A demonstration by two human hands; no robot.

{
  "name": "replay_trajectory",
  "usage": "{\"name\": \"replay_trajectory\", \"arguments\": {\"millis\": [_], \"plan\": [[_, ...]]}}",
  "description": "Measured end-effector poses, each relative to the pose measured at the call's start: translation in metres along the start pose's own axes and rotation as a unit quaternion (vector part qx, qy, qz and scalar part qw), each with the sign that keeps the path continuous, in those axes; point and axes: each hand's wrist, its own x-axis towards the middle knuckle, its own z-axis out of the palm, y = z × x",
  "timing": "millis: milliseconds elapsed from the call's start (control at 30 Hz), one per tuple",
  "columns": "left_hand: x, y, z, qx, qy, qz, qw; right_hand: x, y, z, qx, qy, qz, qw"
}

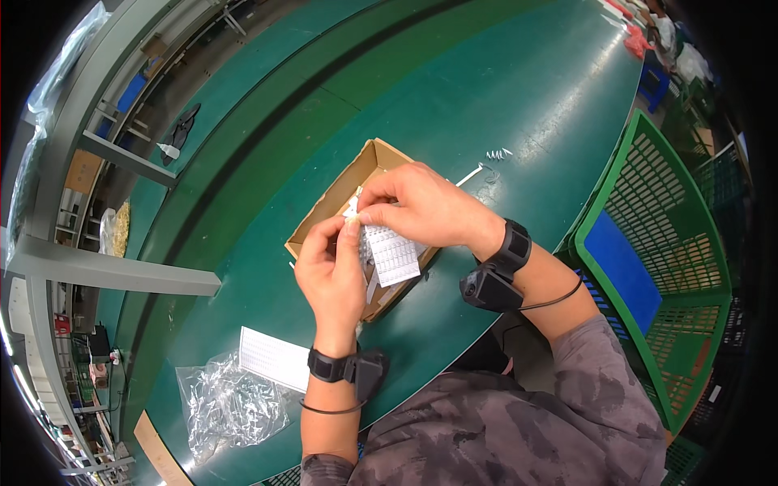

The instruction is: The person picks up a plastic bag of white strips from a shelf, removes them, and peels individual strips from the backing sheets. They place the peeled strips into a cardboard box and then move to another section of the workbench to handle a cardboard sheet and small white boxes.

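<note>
My left hand (334, 271) and my right hand (421, 206) meet over an open cardboard box (320, 212). Fingertips of both are pinched together around a small white piece (352, 207), whose exact kind I cannot make out. Just below the right fingers is a white printed sheet of small labels (395, 257), tilted over the box; whether the fingers hold it too is hidden. Inside the box, more white pieces partly show beneath the sheet. Each wrist wears a black strap with a small dark device.
On the green table (486, 97), a clear plastic bag (231, 405) and a second printed sheet (274, 356) lie near my left forearm. A curled white strip (498, 154) lies beyond my right hand. Green plastic crate (648, 267) stands right; a grey metal frame (121, 271) rises left.
</note>
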Motion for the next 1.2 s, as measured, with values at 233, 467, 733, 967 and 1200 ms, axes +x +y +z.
{"name": "replay_trajectory", "arguments": {"millis": [233, 467, 733, 967, 1200], "plan": [[-0.020, 0.053, -0.004, 0.124, 0.073, 0.399, 0.906, 0.005, 0.014, -0.002, -0.178, 0.030, 0.005, 0.983], [0.009, -0.011, 0.009, 0.176, 0.191, 0.152, 0.954, 0.018, 0.006, -0.005, -0.038, -0.025, 0.007, 0.999], [-0.007, -0.004, 0.003, -0.048, 0.048, 0.021, 0.997, 0.010, 0.017, 0.008, 0.110, -0.013, 0.029, 0.993], [-0.013, 0.017, -0.002, 0.120, 0.143, 0.318, 0.929, 0.014, 0.065, -0.005, -0.013, -0.016, -0.022, 1.000], [0.004, 0.004, -0.002, 0.114, -0.054, -0.054, 0.991, 0.018, 0.052, -0.022, 0.057, 0.000, 0.034, 0.998]]}}
